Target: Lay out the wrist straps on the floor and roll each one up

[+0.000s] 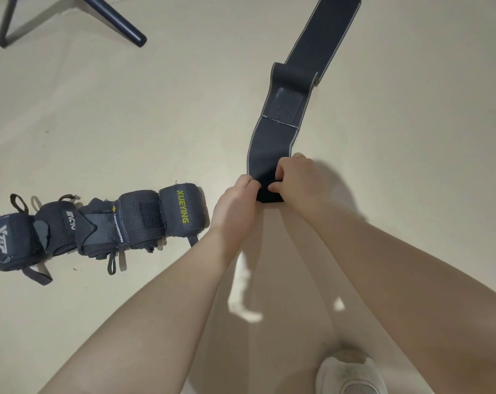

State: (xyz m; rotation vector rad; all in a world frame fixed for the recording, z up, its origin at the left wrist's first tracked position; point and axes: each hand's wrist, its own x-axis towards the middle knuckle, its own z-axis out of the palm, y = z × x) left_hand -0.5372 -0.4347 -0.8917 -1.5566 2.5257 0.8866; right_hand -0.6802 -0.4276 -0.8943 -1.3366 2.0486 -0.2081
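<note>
Nearest the person: white shoe (pixel 352 376) on the floor (pixel 383 137), both bare forearms reaching forward over it.
Left hand: left hand (pixel 237 200) pinches the near end of the strap at its left edge, fingers curled onto the fabric.
Right hand: right hand (pixel 293 176) grips the same end from the right side, thumb pressed on top of the first fold.
Strap position: dark strap (pixel 281 109) lies flat on the floor, near end held between the two hands, a small turn apparently begun.
Long axis: runs straight away from the grip, forward and slightly rightward, to the top edge of view.
Judgement: rolling must travel away from the person along that axis; both hands sit equally near.
Left side: five rolled straps (pixel 99 226) in a row, well apart from the hands.
Far left: dark chair legs (pixel 70 18).
</note>
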